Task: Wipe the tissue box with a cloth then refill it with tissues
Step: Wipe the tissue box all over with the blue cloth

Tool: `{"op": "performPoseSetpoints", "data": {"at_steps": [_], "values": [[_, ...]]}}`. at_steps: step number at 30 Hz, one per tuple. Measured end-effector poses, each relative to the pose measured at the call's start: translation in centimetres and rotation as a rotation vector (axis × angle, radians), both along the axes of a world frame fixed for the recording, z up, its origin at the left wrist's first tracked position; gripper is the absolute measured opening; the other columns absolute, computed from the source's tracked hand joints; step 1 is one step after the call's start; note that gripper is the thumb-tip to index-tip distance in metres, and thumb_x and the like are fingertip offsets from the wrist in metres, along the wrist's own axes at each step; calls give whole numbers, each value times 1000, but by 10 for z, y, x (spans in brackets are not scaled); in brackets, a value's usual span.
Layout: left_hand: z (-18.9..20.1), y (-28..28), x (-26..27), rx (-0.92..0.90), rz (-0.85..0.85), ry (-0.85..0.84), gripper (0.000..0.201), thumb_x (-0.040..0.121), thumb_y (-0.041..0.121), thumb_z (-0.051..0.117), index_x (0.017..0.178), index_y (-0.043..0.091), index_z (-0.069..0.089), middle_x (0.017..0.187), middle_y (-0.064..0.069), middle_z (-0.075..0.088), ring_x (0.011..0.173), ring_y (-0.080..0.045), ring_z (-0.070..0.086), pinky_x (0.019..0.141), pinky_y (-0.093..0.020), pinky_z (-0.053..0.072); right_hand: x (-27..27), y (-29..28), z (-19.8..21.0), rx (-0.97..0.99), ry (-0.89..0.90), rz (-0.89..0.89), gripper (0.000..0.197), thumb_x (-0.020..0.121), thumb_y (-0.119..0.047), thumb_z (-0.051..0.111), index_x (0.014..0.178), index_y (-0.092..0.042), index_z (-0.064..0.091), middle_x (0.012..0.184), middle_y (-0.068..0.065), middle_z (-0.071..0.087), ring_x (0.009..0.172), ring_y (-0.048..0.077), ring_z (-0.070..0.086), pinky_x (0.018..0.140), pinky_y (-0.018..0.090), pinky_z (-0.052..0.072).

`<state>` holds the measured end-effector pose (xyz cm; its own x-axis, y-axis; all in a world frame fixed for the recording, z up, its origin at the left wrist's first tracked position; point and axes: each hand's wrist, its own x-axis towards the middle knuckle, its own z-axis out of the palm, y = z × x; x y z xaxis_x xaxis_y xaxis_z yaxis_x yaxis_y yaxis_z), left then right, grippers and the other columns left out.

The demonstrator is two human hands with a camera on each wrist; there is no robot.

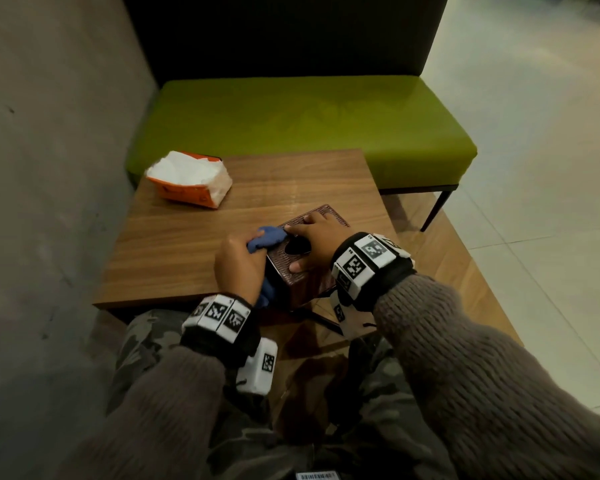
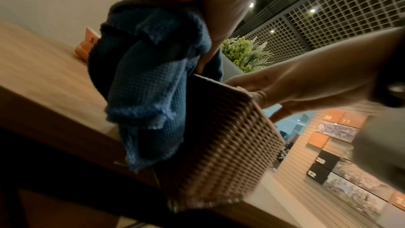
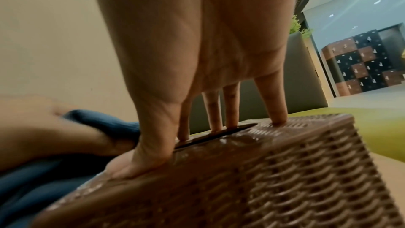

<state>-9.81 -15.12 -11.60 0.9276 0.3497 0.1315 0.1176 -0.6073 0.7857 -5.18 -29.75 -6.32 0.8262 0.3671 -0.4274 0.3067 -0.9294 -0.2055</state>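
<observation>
A brown woven tissue box [image 1: 310,284] stands near the front edge of the wooden table [image 1: 187,244], its dark top slot [image 3: 219,132] showing. My left hand [image 1: 238,265] grips a bunched blue cloth [image 1: 269,237] and holds it against the box's left side [image 2: 219,145]; the cloth [image 2: 149,84] hangs down along that side. My right hand [image 1: 314,233] rests on top of the box with straight fingers [image 3: 271,101], the thumb at the near edge. An opened orange pack of white tissues [image 1: 191,180] lies at the table's far left.
A green bench seat [image 1: 309,123] with a dark backrest stands right behind the table. A grey wall [image 1: 49,168] runs along the left. Tiled floor [image 1: 534,168] lies to the right. My knees sit under the table's front edge.
</observation>
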Motion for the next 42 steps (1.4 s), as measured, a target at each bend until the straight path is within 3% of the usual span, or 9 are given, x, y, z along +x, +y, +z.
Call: {"op": "performPoseSetpoints", "data": {"at_steps": [4, 11, 16, 25, 30, 32, 34, 37, 42], "values": [[-5, 2, -21, -57, -79, -31, 17, 87, 12, 59, 96, 12, 73, 87, -14, 72, 85, -28, 66, 71, -31, 47, -2, 2, -2, -2, -17, -7, 84, 82, -51, 68, 151, -32, 24, 155, 11, 21, 143, 34, 16, 112, 49, 27], [8, 11, 20, 46, -64, 88, 19, 87, 17, 57, 97, 14, 73, 88, -17, 72, 86, -32, 66, 66, -30, 44, -1, 6, 0, -47, -75, -30, 80, 82, -60, 63, 149, -35, 27, 150, 9, 27, 139, 33, 24, 106, 49, 35], [-5, -2, -32, 57, -181, 56, 20, 87, 20, 59, 102, 16, 71, 92, -6, 72, 88, -22, 65, 75, -30, 46, 3, 5, 1, -55, -81, -31, 73, 87, -44, 65, 149, -34, 28, 146, 12, 29, 137, 34, 25, 106, 49, 35], [2, 11, 27, 81, -18, 118, 24, 85, 26, 54, 90, 12, 73, 84, -20, 70, 81, -37, 65, 61, -31, 41, -3, 11, -2, -52, -96, -52, 78, 82, -61, 61, 147, -32, 31, 148, 11, 29, 138, 32, 25, 104, 48, 36], [-18, -7, -39, 5, -82, 23, 17, 87, 17, 59, 94, 10, 73, 84, -7, 70, 78, -18, 62, 68, -24, 41, 2, 11, -3, -46, -124, -73, 66, 88, -47, 62, 146, -32, 34, 145, 12, 31, 136, 32, 27, 102, 47, 38], [-29, -14, -55, -64, -43, -22, 23, 86, 11, 59, 100, -4, 69, 91, -18, 69, 86, -18, 60, 76, -24, 41, 3, 10, -1, -54, -128, -72, 67, 87, -52, 62, 145, -31, 36, 145, 12, 31, 138, 31, 26, 103, 47, 37], [-34, -19, -57, -111, 31, 29, 42, 86, 16, 53, 111, -16, 58, 108, -30, 62, 103, -27, 58, 89, -33, 42, 2, 12, -2, -79, -131, -71, 71, 85, -60, 59, 145, -29, 36, 147, 12, 31, 138, 31, 26, 104, 47, 37], [-26, -13, -54, 41, -36, -38, 33, 82, 8, 63, 114, 13, 67, 108, -10, 66, 99, -25, 61, 84, -37, 47, -1, 17, -3, -142, -163, -77, 75, 87, -66, 50, 146, -24, 34, 150, 16, 28, 139, 33, 27, 103, 44, 38], [-15, 24, -25, 115, -125, -3, 36, 81, 5, 60, 113, 20, 67, 117, -6, 64, 104, -28, 61, 85, -42, 50, 4, -1, 17, -159, -59, 63, 61, 84, -53, 65, 137, -25, 52, 131, 15, 45, 111, 35, 54, 92, 41, 48]]}}
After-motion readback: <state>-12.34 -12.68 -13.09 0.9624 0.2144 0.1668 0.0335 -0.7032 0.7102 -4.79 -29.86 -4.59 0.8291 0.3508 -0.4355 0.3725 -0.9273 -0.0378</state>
